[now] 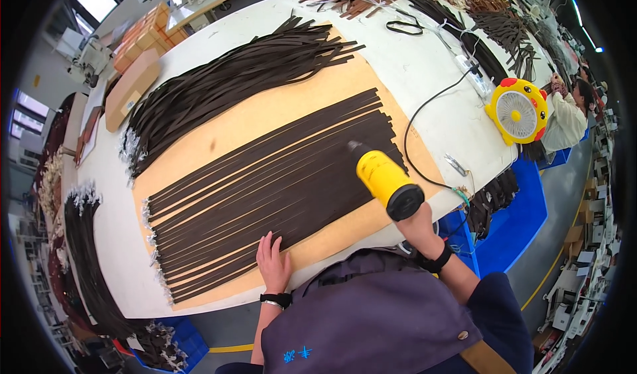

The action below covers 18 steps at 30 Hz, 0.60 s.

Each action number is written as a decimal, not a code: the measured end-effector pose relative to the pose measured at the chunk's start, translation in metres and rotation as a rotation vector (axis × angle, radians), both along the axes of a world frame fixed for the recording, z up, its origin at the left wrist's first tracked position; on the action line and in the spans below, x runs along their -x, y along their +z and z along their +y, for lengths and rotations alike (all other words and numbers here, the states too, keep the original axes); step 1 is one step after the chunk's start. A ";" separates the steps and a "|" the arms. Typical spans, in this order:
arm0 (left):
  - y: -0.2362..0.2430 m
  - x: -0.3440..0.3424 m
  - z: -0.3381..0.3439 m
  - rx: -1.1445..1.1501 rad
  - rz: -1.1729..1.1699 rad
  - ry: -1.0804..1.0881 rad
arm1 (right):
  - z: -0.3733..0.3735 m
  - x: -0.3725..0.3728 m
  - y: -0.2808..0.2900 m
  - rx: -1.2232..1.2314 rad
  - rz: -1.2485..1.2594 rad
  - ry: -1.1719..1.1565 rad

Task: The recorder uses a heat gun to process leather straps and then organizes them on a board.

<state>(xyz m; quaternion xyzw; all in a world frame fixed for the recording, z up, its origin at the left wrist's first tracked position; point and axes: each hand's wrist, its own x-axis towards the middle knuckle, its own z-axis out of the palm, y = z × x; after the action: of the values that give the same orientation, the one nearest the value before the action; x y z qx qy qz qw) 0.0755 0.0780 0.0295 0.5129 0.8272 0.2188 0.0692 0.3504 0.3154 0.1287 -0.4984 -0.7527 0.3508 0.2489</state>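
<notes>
My right hand (pixel 419 229) is closed round a yellow heat gun (pixel 383 178) with a black rear end. Its dark nozzle points over the right part of a row of flat dark brown straps (pixel 292 175). The straps lie side by side on a tan sheet (pixel 199 150), with white tips along their left ends. My left hand (pixel 272 261) rests with fingers stretched out on the near straps. The grip inside my right hand is mostly hidden by the gun's body.
A thick heap of dark straps (pixel 225 85) lies on the far part of the sheet. On the white table (pixel 411 56), a black cord runs to a power strip, beside a yellow chick-shaped fan (pixel 518 112). Blue bins (pixel 524 208) stand below the right edge. Another person (pixel 567 119) is at the far right.
</notes>
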 end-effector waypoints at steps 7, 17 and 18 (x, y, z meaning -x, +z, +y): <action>-0.020 0.011 -0.026 0.109 0.039 -0.026 | -0.015 0.011 0.016 0.023 -0.020 0.135; -0.031 0.010 -0.039 0.042 0.054 -0.028 | -0.020 0.019 0.026 0.227 0.001 0.227; -0.029 0.011 -0.036 0.072 0.072 -0.050 | -0.021 0.019 0.034 0.226 0.019 0.194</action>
<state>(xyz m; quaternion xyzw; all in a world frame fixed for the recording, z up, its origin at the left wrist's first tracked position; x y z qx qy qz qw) 0.0641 0.0419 0.0003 0.5380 0.8235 0.1684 0.0633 0.3319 0.2944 0.1627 -0.4448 -0.7507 0.4604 0.1631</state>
